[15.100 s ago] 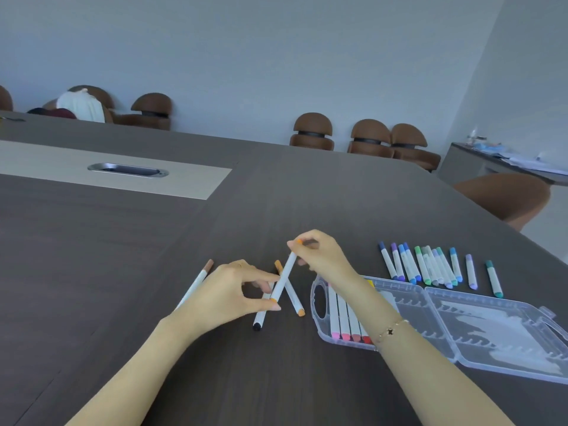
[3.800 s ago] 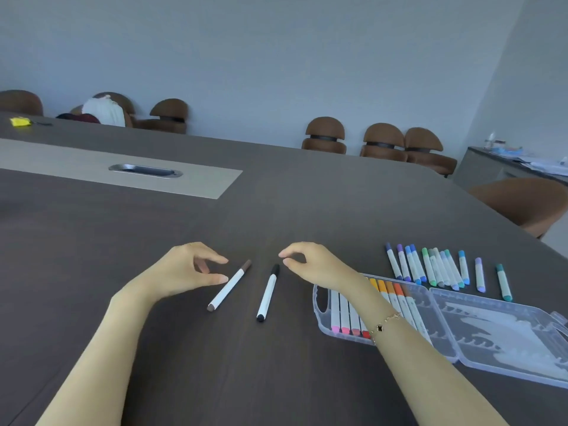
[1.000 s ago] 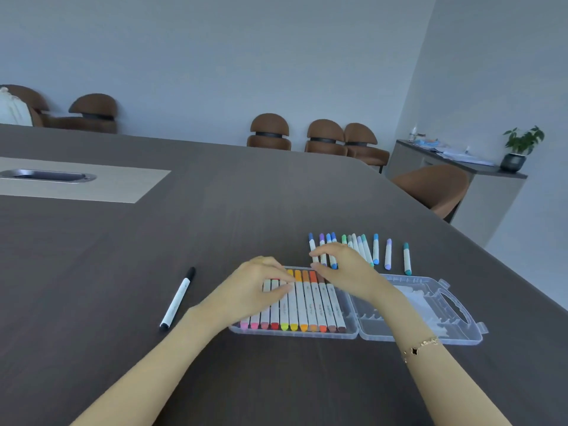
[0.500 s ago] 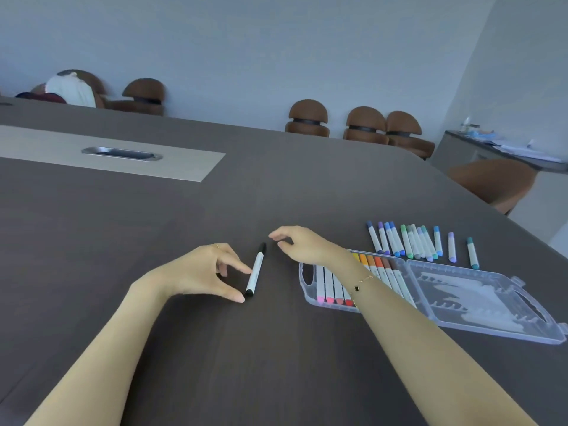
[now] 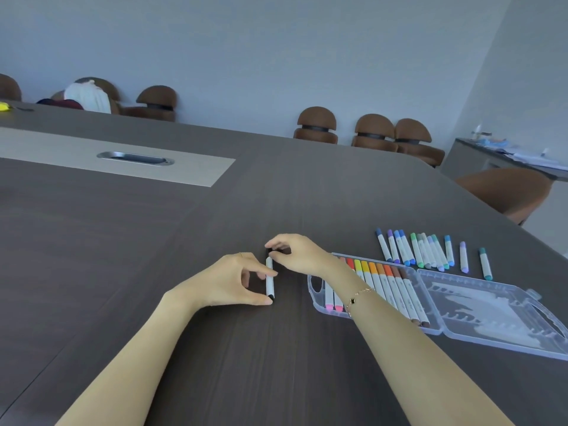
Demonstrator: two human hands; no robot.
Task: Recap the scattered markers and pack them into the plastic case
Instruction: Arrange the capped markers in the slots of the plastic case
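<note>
I pinch the black marker (image 5: 270,279) on the table (image 5: 215,348) with my left hand (image 5: 229,279), steadying it while my right hand (image 5: 295,252) grips its cap end; the case (image 5: 498,339) waits open beside.

Big dark wood-grain desk (image 5: 153,256), fills most of view. Light beige inset panel (image 5: 76,155) far left w/ oval metal cable slot (image 5: 135,158). Plain pale grey-blue wall (image 5: 276,56) behind; second wall (image 5: 528,87) at right, corner between them. Brown chairs along far edge: two at left (image 5: 156,101), one draped w/ white cloth (image 5: 89,95), three (image 5: 316,124) grouped right of center. Another brown chair (image 5: 504,192) at desk's right side. Grey sideboard (image 5: 479,161) in the right corner, papers/clutter on top, too blurry to ID. Small yellow item (image 5: 4,106) far left on desk. Soft, even light, no hard shadows.
</note>
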